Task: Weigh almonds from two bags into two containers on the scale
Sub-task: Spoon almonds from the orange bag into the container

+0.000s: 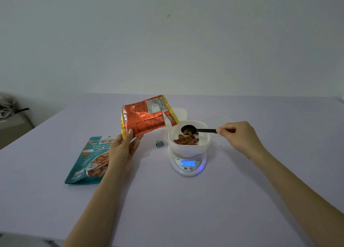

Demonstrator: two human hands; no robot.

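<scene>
Centre frame: left hand (pixel 121 150) grips the lower corner of the orange foil bag (pixel 145 116), thumb in front, fingers behind, bag raised beside the white container (pixel 172 140) on the scale (pixel 188 170). Right hand (pixel 240 137), fingers curled, pinches the black spoon (pixel 197 129) by its handle, bowl over the almonds (pixel 187 141) in that container. Teal bag (pixel 87 159) lies flat, left of centre.

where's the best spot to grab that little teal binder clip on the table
Probably the wire loops of the binder clip, pinched from above: they seem to stand up over its low body. Come from the near side, since the scale and container crowd its right.
</scene>
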